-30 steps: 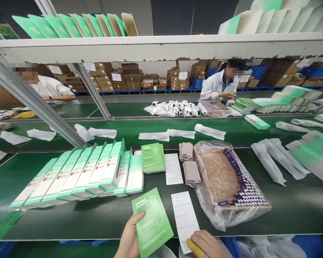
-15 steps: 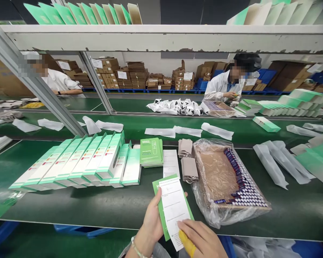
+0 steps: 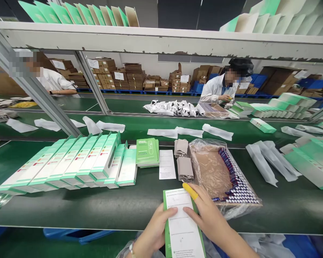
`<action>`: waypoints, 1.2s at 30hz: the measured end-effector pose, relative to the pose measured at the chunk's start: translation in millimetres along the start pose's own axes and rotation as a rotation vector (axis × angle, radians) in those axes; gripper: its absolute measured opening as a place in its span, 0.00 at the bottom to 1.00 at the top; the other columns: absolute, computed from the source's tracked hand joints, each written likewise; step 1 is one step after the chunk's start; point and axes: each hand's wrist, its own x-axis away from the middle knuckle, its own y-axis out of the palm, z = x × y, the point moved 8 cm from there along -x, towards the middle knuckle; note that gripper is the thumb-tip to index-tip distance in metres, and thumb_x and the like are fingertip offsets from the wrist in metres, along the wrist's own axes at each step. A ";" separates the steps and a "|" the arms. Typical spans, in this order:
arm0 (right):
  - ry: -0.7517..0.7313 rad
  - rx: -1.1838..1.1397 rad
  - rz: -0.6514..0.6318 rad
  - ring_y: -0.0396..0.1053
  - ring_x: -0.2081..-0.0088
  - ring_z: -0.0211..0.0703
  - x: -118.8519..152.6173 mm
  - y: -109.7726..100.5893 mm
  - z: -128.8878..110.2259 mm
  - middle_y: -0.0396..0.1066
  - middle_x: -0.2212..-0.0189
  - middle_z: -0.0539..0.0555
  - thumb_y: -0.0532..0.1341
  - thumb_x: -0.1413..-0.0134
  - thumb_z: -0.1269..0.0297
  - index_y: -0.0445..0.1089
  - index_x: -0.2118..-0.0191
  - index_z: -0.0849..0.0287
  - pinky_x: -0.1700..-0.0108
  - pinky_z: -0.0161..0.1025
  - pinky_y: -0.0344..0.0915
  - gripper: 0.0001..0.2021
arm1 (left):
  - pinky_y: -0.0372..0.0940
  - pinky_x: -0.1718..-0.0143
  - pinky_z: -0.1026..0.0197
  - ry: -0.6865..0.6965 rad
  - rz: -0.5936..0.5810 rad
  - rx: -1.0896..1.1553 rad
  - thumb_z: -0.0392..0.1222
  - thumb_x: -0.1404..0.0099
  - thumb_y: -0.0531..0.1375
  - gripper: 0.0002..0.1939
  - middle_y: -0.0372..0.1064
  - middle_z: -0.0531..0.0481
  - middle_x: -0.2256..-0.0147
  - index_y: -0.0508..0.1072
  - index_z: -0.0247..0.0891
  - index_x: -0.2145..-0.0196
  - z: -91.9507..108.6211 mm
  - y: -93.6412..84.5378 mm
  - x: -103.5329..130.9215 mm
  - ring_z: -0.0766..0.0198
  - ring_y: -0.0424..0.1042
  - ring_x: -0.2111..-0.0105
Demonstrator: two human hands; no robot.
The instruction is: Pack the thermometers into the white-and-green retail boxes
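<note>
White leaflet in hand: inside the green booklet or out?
Out: the white leaflet lies on the green booklet, green showing along both sides.

Up top, ctr of frame, dark panels (image 3: 174,14) above a long white shelf (image 3: 167,42), paint chipped along its lower edge; grey metal posts (image 3: 93,84) slanting down, frame L. Behind, mid-frame, pale wall (image 3: 156,67), cardboard stacks (image 3: 134,78) on blue pallets (image 3: 106,91), strip of grey flr (image 3: 134,97). Green worktop (image 3: 83,208) lower L, catching a soft sheen.
</note>
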 end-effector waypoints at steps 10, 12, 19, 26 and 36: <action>0.114 -0.194 0.094 0.69 0.54 0.48 -4.4 15.0 2.7 0.67 0.56 0.57 0.55 0.35 0.67 0.63 0.48 0.56 0.53 0.43 0.69 0.11 | 0.71 0.55 0.52 0.055 0.121 -0.161 0.52 0.50 0.73 0.28 0.80 0.41 0.60 0.73 0.35 0.56 -1.0 -18.8 9.9 0.47 0.79 0.58; 0.098 -0.215 0.039 0.69 0.55 0.47 -10.3 15.9 2.1 0.67 0.57 0.57 0.54 0.34 0.67 0.65 0.50 0.57 0.53 0.42 0.69 0.09 | 0.71 0.56 0.51 0.061 0.134 -0.175 0.52 0.51 0.74 0.28 0.80 0.40 0.60 0.74 0.34 0.57 1.4 -21.9 9.1 0.46 0.79 0.58; 0.142 0.160 -0.118 0.68 0.50 0.54 -79.1 3.1 61.6 0.72 0.53 0.61 0.52 0.32 0.64 0.69 0.49 0.60 0.47 0.50 0.66 0.13 | 0.70 0.52 0.49 0.058 0.121 -0.165 0.54 0.54 0.74 0.29 0.79 0.37 0.57 0.75 0.34 0.59 13.7 -26.5 6.9 0.42 0.76 0.53; 0.137 0.282 -0.137 0.65 0.48 0.66 -107.3 24.4 102.8 0.71 0.54 0.68 0.66 0.46 0.61 0.69 0.53 0.64 0.46 0.57 0.62 0.17 | 0.71 0.55 0.49 0.029 0.156 -0.134 0.53 0.48 0.72 0.30 0.79 0.37 0.58 0.71 0.34 0.54 19.2 -46.0 7.7 0.43 0.79 0.58; 0.298 0.112 -0.040 0.66 0.56 0.63 -93.9 21.0 106.1 0.70 0.60 0.63 0.60 0.44 0.61 0.63 0.61 0.57 0.53 0.58 0.64 0.08 | 0.71 0.62 0.52 0.057 0.185 -0.084 0.50 0.49 0.73 0.29 0.80 0.38 0.63 0.70 0.33 0.55 21.4 -60.6 -6.6 0.45 0.79 0.62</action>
